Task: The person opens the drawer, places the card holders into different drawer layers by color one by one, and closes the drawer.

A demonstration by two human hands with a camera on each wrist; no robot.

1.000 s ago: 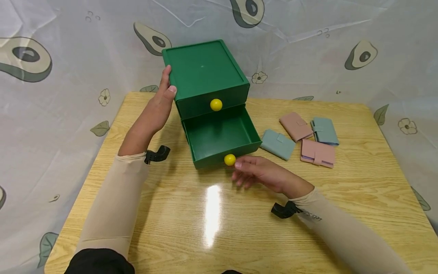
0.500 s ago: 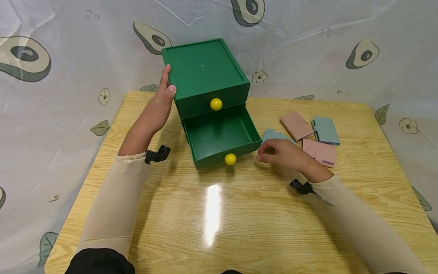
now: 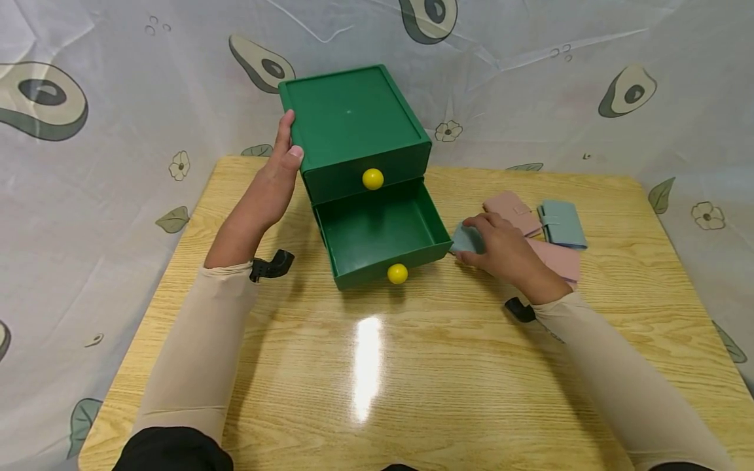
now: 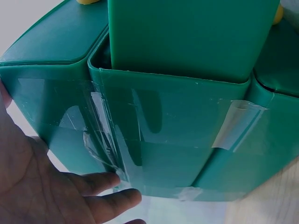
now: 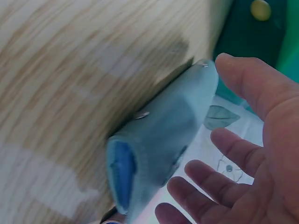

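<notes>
A green drawer unit (image 3: 353, 124) with yellow knobs stands on the table, its lower drawer (image 3: 383, 239) pulled out and bare inside. Against the unit's left side rests my left hand (image 3: 272, 186), thumb by the top edge; the left wrist view shows its fingers (image 4: 110, 205) loosely extended beside taped green panels (image 4: 163, 107). My right hand (image 3: 512, 255) is spread over a light blue snap wallet (image 3: 467, 239), partly covering it. In the right wrist view, the thumb lies at one end of that wallet (image 5: 173, 112), the other fingers along its far side, not closed round it.
To the right of the drawer lie a dusty pink wallet (image 3: 508, 208), a second light blue wallet (image 3: 562, 222) and a pink wallet (image 3: 559, 258) partly behind my right hand. A patterned cloth (image 3: 501, 98) hangs behind the wooden table (image 3: 294, 386).
My right hand has left the lower drawer's yellow knob and moved right and back, onto the nearest light blue wallet. The left hand and drawer have stayed put.
</notes>
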